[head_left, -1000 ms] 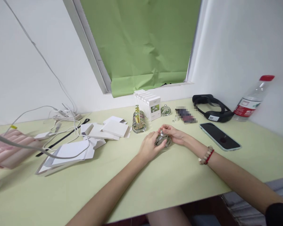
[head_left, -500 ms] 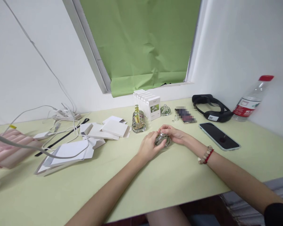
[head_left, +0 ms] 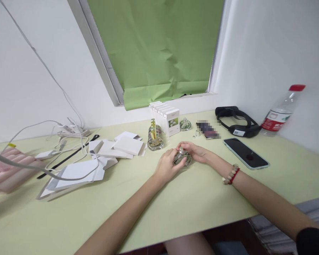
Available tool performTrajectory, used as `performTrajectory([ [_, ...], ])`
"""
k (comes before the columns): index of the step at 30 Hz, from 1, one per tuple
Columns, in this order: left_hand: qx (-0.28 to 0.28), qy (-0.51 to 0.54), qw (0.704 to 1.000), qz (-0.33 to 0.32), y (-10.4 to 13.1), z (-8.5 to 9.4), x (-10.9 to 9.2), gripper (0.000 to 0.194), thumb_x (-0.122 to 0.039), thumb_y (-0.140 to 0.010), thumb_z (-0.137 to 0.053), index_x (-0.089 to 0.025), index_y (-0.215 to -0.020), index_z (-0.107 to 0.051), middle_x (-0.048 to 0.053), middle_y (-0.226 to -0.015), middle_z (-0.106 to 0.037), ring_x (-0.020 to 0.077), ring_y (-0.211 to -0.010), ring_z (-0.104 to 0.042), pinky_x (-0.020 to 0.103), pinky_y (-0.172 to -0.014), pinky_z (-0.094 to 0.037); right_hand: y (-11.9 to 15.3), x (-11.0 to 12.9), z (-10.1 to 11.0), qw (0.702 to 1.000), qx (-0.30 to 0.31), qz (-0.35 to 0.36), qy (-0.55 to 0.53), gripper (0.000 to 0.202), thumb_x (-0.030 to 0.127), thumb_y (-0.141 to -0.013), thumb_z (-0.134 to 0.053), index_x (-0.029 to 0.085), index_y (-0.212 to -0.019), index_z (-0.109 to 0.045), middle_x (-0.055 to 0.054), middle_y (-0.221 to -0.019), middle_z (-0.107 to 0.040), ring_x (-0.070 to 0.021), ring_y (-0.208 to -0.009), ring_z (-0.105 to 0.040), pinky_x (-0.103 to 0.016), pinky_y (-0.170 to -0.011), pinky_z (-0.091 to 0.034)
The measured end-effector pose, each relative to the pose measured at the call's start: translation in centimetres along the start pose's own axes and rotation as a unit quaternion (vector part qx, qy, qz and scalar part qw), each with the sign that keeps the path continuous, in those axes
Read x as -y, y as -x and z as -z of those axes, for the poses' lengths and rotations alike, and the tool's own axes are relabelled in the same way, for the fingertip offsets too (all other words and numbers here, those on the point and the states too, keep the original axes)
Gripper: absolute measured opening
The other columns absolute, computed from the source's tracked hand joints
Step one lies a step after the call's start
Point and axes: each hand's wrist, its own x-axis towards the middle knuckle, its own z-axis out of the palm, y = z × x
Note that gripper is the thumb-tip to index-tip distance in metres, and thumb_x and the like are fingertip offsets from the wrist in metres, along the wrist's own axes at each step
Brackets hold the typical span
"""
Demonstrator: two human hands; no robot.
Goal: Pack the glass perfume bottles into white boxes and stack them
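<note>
A small round glass perfume bottle with a silver neck stands on the table between my hands. My left hand is wrapped round its left side, thumb across the front. My right hand closes on it from the right, with curled fingers behind the neck; their tips are partly hidden. Behind my hands, a row of similar bottles with gold-coloured necks stands beside several upright white boxes. Another glass bottle is to the right of these boxes, and a small clear cap lies nearer to me.
Flattened white cartons and white cables lie to the left, near a pink padded object. On the right are a phone, a partly pixelated dark object, a black headset and a red-capped plastic bottle.
The view has shifted slightly. Both hands stay round the perfume bottle, with the right fingers moved a little at its neck. Nothing else has visibly moved.
</note>
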Motion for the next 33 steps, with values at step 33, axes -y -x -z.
performTrajectory([
  [33, 0.004, -0.038, 0.999, 0.018, -0.2, -0.3, -0.1, 0.027, -0.040, -0.073, -0.058, -0.021, -0.083, -0.042, 0.002, -0.080, -0.057, 0.0180, -0.075, -0.054, 0.027, -0.064, -0.041, -0.9, -0.1, 6.3, 0.661, -0.361, 0.101, 0.650, 0.047, 0.023, -0.076, -0.049, 0.023, -0.123, -0.050, -0.008, -0.135, -0.040, -0.0200, -0.086, -0.060, -0.035, -0.077, -0.048],
])
